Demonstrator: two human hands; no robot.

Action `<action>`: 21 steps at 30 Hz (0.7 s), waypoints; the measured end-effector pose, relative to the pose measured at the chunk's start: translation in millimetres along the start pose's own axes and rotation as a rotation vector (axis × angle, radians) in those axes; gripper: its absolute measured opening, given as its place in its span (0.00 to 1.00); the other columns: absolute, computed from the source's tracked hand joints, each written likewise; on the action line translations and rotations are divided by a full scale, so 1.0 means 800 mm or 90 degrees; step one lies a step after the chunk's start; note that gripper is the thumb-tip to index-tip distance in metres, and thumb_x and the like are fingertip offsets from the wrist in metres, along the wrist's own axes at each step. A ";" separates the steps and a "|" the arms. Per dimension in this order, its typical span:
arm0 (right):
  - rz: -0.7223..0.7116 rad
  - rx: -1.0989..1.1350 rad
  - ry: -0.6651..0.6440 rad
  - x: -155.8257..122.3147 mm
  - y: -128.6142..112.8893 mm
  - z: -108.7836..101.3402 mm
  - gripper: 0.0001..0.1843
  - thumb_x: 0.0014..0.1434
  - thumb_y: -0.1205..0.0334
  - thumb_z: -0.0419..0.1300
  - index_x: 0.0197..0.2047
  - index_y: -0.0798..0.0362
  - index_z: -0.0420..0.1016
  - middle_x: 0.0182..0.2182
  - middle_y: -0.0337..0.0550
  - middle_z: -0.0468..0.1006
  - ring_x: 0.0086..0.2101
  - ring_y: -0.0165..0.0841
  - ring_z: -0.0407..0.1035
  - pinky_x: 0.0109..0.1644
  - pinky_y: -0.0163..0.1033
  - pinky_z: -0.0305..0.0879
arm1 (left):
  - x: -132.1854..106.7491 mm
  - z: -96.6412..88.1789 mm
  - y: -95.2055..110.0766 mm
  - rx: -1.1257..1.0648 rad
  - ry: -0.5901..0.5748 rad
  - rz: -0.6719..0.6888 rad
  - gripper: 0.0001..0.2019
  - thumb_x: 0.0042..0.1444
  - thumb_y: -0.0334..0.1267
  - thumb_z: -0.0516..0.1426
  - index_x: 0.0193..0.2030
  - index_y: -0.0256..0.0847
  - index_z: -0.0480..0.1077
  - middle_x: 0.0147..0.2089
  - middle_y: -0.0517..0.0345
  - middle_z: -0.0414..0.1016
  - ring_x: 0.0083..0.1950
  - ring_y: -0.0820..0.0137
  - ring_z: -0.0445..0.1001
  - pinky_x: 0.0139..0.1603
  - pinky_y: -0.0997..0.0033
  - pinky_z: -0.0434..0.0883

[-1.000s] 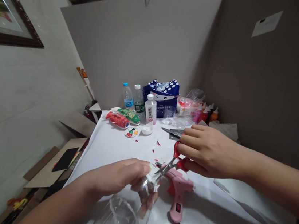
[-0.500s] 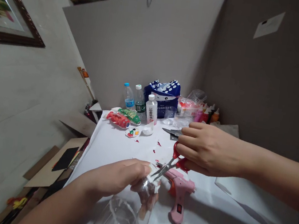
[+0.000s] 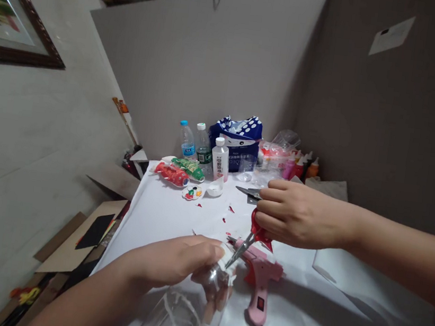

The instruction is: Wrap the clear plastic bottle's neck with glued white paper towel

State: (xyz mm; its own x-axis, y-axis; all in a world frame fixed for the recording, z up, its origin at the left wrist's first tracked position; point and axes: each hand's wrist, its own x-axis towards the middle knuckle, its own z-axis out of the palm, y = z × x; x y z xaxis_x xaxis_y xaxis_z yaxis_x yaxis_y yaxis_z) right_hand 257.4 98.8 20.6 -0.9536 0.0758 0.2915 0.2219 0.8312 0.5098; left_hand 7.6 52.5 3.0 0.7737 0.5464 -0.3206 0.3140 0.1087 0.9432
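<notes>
A clear plastic bottle [image 3: 185,316] lies tilted at the bottom of the view, with my left hand [image 3: 188,261] wrapped round its neck end. White material [image 3: 226,258], perhaps paper or tape, covers that end by my thumb. My right hand [image 3: 299,214] is closed on the red handles of a pair of scissors [image 3: 245,247]. Their blades look nearly together, and the tips touch the white material. Just behind the bottle's neck, a pink glue gun [image 3: 261,275] rests on the white-covered table [image 3: 162,214].
Green and red painted fish [image 3: 174,174] lie at the back left beside a small paint palette [image 3: 192,193]. Upright bottles [image 3: 221,159] stand before a blue bag [image 3: 240,139]. Paint bottles [image 3: 300,168] are at the back right. Another blade [image 3: 249,192] points out beyond my right hand.
The scissor blades have closed together on the white material. My left hand and the bottle have shifted slightly right, and my right hand slightly left.
</notes>
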 end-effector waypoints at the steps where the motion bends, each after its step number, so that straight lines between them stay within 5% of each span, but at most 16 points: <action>1: -0.003 -0.001 0.003 0.000 0.000 0.001 0.19 0.69 0.67 0.46 0.27 0.53 0.66 0.23 0.39 0.69 0.25 0.33 0.56 0.32 0.42 0.48 | 0.000 0.001 0.001 0.006 0.004 -0.002 0.17 0.62 0.46 0.46 0.32 0.37 0.68 0.32 0.53 0.74 0.32 0.69 0.69 0.36 0.69 0.65; 12: -0.048 0.036 0.030 -0.002 -0.020 -0.010 0.17 0.68 0.68 0.46 0.28 0.53 0.66 0.23 0.39 0.65 0.25 0.34 0.54 0.32 0.42 0.47 | -0.005 -0.006 -0.001 0.052 0.047 0.002 0.21 0.62 0.50 0.46 0.34 0.35 0.69 0.33 0.52 0.73 0.32 0.68 0.68 0.37 0.68 0.65; 21: 0.135 -0.004 0.087 -0.019 -0.033 -0.009 0.17 0.67 0.58 0.49 0.28 0.53 0.68 0.23 0.40 0.68 0.26 0.34 0.56 0.32 0.41 0.49 | -0.011 -0.007 -0.001 0.027 0.058 0.041 0.22 0.65 0.48 0.45 0.35 0.34 0.71 0.33 0.51 0.76 0.33 0.68 0.73 0.39 0.68 0.67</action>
State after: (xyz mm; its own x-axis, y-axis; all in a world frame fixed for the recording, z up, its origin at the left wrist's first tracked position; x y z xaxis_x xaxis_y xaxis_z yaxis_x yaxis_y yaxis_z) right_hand 267.3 71.9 8.4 -0.8488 0.1727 0.4998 0.4162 0.8012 0.4299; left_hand -2.4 52.6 5.3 0.7403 0.6245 -0.2490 0.2904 0.0370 0.9562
